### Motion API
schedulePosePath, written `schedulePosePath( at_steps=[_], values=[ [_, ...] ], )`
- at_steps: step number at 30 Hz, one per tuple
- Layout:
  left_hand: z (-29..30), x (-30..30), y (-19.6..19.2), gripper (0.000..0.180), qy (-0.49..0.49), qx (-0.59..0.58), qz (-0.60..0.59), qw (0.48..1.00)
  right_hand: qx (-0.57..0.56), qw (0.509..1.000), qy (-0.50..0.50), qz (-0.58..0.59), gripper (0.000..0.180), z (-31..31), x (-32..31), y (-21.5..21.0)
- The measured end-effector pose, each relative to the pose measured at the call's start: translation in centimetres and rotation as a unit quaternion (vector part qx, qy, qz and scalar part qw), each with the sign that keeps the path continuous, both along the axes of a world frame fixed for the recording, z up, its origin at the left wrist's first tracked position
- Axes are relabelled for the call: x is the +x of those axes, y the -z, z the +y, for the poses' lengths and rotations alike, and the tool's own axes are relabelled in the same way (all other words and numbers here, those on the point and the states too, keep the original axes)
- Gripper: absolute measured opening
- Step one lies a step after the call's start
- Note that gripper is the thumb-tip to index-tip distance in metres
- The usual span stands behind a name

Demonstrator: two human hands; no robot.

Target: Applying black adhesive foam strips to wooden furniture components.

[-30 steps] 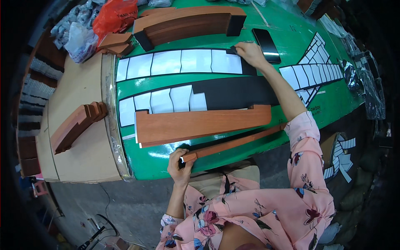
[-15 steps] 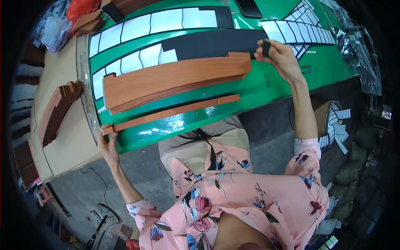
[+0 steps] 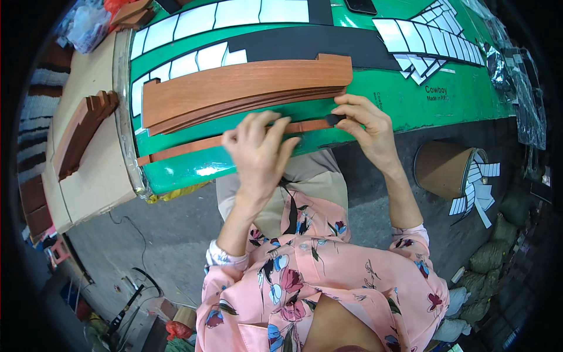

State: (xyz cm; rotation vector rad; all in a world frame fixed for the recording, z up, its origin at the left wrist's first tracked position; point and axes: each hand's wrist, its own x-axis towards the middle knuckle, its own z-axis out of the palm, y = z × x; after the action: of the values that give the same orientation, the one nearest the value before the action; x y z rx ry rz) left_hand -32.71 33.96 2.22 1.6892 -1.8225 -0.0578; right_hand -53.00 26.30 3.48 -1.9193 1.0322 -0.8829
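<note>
The right hand (image 3: 370, 132) is pinching a small black piece (image 3: 335, 119) at the right end of a narrow wooden strip (image 3: 187, 148) lying along the bench (image 3: 410, 108); the left hand (image 3: 257, 154) is spreading loosely curved fingers over the strip.

From the left of two fisheye cameras on the wearer's head, we look steeply down past a pink floral shirt (image 3: 334, 258) toward the worktop (image 3: 410, 108), close enough for the fingers (image 3: 278, 131) of the left hand (image 3: 256, 154) and right hand (image 3: 372, 134) to show near mid-frame. We face across from the worktop's near edge, which slants above the floor (image 3: 176, 234); its green top runs beyond our upper limit, and darkness rounds the sides.
</note>
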Motion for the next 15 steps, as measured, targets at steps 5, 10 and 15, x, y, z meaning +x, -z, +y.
schedulePosePath(
  at_steps=[5, 10, 15],
  values=[
    [-1.0, -1.9, 1.6, 0.029, -0.010, 0.014, 0.030, 0.999, -0.029, 0.998, 0.020, 0.049, 0.023, 0.9, 0.3, 0.8],
    [-1.3, -2.2, 1.7, 0.025, -0.030, 0.030, 0.067, 0.997, -0.172, 0.977, 0.010, 0.125, 0.025, 0.7, 0.9, 1.1],
    [-1.3, -2.1, 1.9, 0.023, -0.029, 0.022, 0.087, 0.996, -0.160, 0.978, -0.001, 0.133, 0.026, 0.7, 1.4, 1.2]
  ],
)
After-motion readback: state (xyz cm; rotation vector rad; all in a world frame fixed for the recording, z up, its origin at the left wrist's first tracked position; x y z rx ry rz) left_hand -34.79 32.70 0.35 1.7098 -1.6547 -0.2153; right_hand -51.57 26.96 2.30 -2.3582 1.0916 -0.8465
